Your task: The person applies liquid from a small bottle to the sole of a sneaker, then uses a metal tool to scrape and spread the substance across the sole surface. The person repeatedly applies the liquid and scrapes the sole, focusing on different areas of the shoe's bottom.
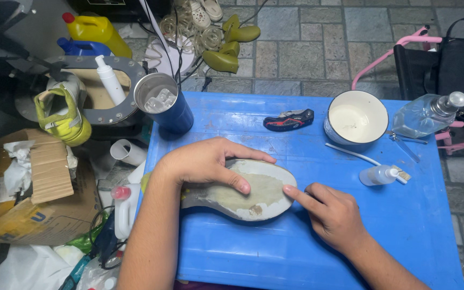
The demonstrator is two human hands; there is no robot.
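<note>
Two hands on shoe sole (253, 193), mid blue tabletop (296, 258). Left hand (205, 161) pressing flat, fingers spread. Right hand (331, 212) fingertip touching toe end. Long axis left-right.

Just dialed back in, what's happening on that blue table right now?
A person has a shoe sole lying on the blue table. The left hand presses it down from above, while the right hand touches a fingertip to its edge. A white bowl, small squeeze bottle and folding knife lie beyond, untouched.
</note>
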